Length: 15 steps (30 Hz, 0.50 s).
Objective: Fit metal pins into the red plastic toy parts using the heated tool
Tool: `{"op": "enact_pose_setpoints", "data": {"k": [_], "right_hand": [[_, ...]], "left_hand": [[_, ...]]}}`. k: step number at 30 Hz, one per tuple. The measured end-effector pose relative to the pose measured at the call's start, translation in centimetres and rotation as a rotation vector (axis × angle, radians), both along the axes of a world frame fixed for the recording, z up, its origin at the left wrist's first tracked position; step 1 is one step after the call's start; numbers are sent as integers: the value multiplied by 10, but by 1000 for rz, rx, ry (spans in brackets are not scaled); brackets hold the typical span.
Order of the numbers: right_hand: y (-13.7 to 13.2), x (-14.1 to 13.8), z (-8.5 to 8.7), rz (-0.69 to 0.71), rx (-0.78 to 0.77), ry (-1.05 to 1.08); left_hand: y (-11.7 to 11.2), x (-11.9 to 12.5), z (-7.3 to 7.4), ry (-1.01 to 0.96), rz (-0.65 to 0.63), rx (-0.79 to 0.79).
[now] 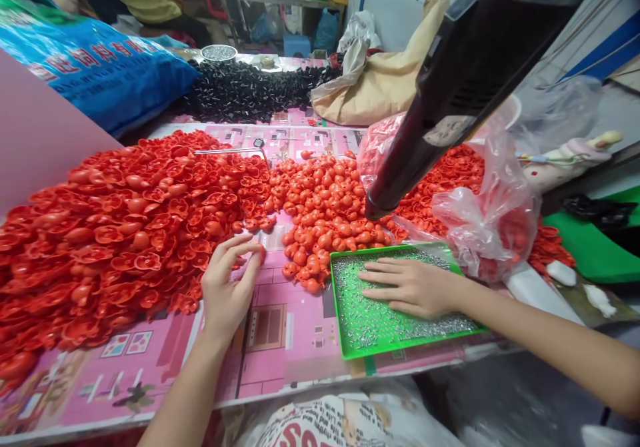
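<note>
On my feed the worktop (280,347), covered in pink printed paper, fills the lower half, and its near edge runs below both forearms. A big heap of red rubbery cups (115,233) spreads across the left side and runs off the frame, so I can't see where it ends. Beside it lies a smaller pile of round red pieces (325,213). A black bar (450,93) cuts down from the top right and hides part of that pile and of the clear plastic bag (493,223) packed with red pieces. I can't make out what the bar belongs to.

Farther back sit a blue sack (95,73), a tan paper sack (385,80) and a long mound of black pieces (245,90), with a metal bowl of silver bits (218,52) behind it. A thin metal rod (230,151) rests on the edge of the red cups.

My right hand (410,288) lies flat and open, its grip spread over silver pins (400,323) scattered in a green tray (350,313). My left hand (227,280) is off the tray on the pink paper, its grip closed on a small red piece (261,253), which the fingers partly cover. There is bare paper between the hand and the tray, and more along the front edge.
</note>
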State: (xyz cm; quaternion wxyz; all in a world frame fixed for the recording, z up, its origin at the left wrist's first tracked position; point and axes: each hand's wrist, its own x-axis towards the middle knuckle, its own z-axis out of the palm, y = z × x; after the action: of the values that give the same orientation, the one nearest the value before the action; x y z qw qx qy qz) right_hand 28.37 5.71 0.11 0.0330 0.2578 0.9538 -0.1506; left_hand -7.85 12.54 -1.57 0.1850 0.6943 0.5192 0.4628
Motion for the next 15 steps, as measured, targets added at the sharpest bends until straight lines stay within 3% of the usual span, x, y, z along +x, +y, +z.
{"op": "enact_pose_setpoints", "data": {"k": [4,8,12,15], "right_hand": [[-9,-13,0,21,-57,68],[0,-37,-10,-32,-24,118],[2,-26,-7,-146,92,91],[-4,-15,0,-155,178,148]], "left_hand": [[0,1,-2,-4,-11,-5],[0,2,-3,-2,-21,-6],[0,1,-2,4,-7,-5],[0,1,0,3,-6,-11]]}}
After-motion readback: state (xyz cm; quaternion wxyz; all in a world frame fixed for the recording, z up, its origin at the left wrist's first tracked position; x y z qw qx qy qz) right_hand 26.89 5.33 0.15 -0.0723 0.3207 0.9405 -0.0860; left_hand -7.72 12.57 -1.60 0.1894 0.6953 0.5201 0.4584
